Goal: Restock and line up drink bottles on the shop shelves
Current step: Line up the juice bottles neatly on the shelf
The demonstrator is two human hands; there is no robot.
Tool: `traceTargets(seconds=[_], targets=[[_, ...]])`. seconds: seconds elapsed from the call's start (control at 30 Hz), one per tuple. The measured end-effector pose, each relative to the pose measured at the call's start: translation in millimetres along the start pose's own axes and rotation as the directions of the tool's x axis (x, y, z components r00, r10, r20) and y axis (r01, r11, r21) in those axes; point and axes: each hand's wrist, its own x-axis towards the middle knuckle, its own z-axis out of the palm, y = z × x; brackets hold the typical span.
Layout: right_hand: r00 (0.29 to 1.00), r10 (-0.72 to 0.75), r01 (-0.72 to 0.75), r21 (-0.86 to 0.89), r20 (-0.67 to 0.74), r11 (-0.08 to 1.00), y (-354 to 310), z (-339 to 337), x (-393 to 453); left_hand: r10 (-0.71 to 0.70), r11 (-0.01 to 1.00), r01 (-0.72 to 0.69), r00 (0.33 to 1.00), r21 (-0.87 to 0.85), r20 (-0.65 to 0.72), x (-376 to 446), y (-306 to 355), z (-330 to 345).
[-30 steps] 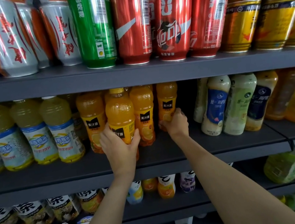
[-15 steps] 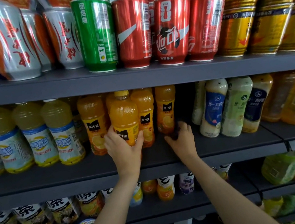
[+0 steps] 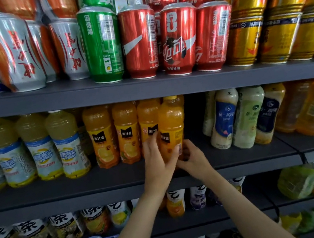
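Observation:
An orange juice bottle (image 3: 171, 124) with a yellow cap stands at the right end of a row of orange juice bottles (image 3: 113, 134) on the middle shelf (image 3: 81, 190). My left hand (image 3: 159, 160) grips its lower part from the left. My right hand (image 3: 192, 157) holds the bottle's base from the right, fingers curled round it. A dark gap lies on the shelf to the right of the bottle, before the milky bottles (image 3: 224, 118).
Pale yellow drink bottles (image 3: 38, 149) fill the shelf's left part, amber tea bottles (image 3: 311, 105) the right. Cans (image 3: 139, 40) stand on the shelf above, close over the bottle caps. More bottles (image 3: 174, 203) stand on the lower shelf beneath my arms.
My left hand carried the orange bottle rightwards to the end of its row. My right hand came off the shelf and took the bottle's base.

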Motion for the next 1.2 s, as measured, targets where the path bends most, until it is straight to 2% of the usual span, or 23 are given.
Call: traceTargets(seconds=[0.1, 0.13, 0.2, 0.3, 0.43, 0.57, 0.8, 0.97, 1.2], targets=[[0.997, 0.062, -0.062, 0.002, -0.052, 0.998, 5, -4, 5, -0.06, 0.99, 0.084, 0.977, 0.113, -0.204, -3, -12, -12], [0.994, 0.097, -0.096, 0.022, -0.044, 0.995, 5, -7, 9, -0.078, 0.982, 0.113, 0.973, 0.15, -0.219, -1, -15, -14], [0.988, 0.157, -0.157, 0.06, 0.001, 0.986, 5, -15, 18, -0.096, 0.969, 0.13, 0.982, 0.21, -0.164, 3, -16, -10], [0.979, 0.205, -0.205, 0.007, 0.016, 0.979, 4, -18, 25, -0.158, 0.954, 0.197, 0.97, 0.225, -0.182, 9, -12, 2], [0.979, 0.141, -0.159, -0.122, -0.146, 0.98, 5, 3, 20, -0.217, 0.91, 0.291, 0.941, 0.295, -0.258, 15, -10, 14], [0.944, 0.115, -0.177, -0.182, -0.309, 0.967, 4, 12, 21, -0.271, 0.87, 0.368, 0.913, 0.328, -0.305, 18, -9, 21], [0.945, 0.046, -0.121, -0.214, -0.324, 0.969, 8, 13, 21, -0.277, 0.878, 0.374, 0.907, 0.3, -0.318, 18, -8, 27], [0.95, -0.015, -0.067, -0.251, -0.311, 0.966, 10, 13, 20, -0.189, 0.901, 0.29, 0.931, 0.323, -0.311, 14, -14, 26], [0.951, -0.032, -0.044, -0.235, -0.309, 0.971, 12, 14, 18, -0.193, 0.839, 0.317, 0.933, 0.442, -0.304, 15, -11, 32]])
